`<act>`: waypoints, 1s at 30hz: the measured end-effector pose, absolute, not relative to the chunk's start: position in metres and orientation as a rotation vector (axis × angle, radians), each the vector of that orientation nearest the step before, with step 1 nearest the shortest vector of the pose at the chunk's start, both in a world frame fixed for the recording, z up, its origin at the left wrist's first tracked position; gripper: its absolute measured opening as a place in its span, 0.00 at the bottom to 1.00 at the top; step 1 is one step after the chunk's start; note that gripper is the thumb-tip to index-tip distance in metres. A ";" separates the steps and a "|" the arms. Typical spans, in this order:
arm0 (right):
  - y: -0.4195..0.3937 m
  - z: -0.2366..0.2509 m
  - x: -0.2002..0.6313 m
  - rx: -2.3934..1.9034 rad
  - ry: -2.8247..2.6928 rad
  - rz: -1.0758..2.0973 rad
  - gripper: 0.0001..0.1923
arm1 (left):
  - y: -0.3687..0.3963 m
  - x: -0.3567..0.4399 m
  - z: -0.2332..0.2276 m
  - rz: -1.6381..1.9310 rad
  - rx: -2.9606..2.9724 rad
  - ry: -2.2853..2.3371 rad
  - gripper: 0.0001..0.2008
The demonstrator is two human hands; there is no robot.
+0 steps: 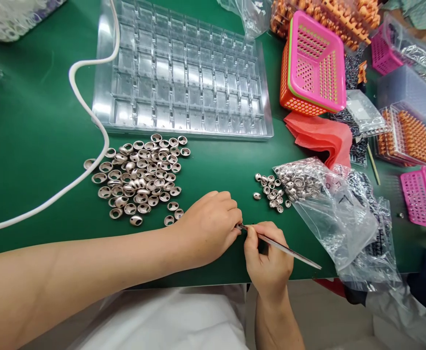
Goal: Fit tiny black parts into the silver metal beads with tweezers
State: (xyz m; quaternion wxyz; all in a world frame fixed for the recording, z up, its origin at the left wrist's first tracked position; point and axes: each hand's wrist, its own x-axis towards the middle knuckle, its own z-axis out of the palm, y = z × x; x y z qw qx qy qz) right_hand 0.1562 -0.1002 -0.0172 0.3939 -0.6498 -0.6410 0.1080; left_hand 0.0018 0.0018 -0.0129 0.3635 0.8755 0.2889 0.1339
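My left hand (209,226) is closed, with its thumb and fingertips pinching a small silvery metal piece (239,226), mostly hidden by the fingers. Pen-style in my right hand (269,257) is a slim metal tool that looks like tweezers (293,253); its tip meets the piece at the left fingertips. Beyond my left wrist lies a loose heap of silvery metal rings with holes in them (140,182). A smaller cluster of little metal beads (271,189) rests past my right hand, at the mouth of a clear plastic bag (329,218) holding more of them.
A clear compartment tray (180,127) lies at the back, with a white cable (89,109) crossing its left end. Stacked pink and orange baskets (339,73), red cloth (322,133), boxes of orange parts (413,133) and another pink basket (422,197) crowd the right side.
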 end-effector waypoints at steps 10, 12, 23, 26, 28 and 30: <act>-0.099 -0.013 0.158 -1.531 -0.788 0.351 0.05 | 0.003 -0.001 -0.008 0.544 1.982 0.671 0.03; -0.098 -0.012 0.159 -1.540 -0.737 0.376 0.06 | 0.002 0.000 -0.009 0.584 1.927 0.632 0.03; -0.100 -0.014 0.161 -1.504 -0.777 0.413 0.04 | 0.000 0.002 -0.004 0.641 1.854 0.638 0.03; -0.100 -0.013 0.160 -1.511 -0.804 0.406 0.04 | -0.001 0.001 -0.004 0.644 1.861 0.642 0.03; -0.100 -0.013 0.160 -1.506 -0.821 0.401 0.04 | 0.000 0.001 -0.005 0.650 1.877 0.642 0.04; -0.100 -0.014 0.159 -1.496 -0.833 0.397 0.04 | 0.000 0.001 -0.005 0.653 1.894 0.646 0.04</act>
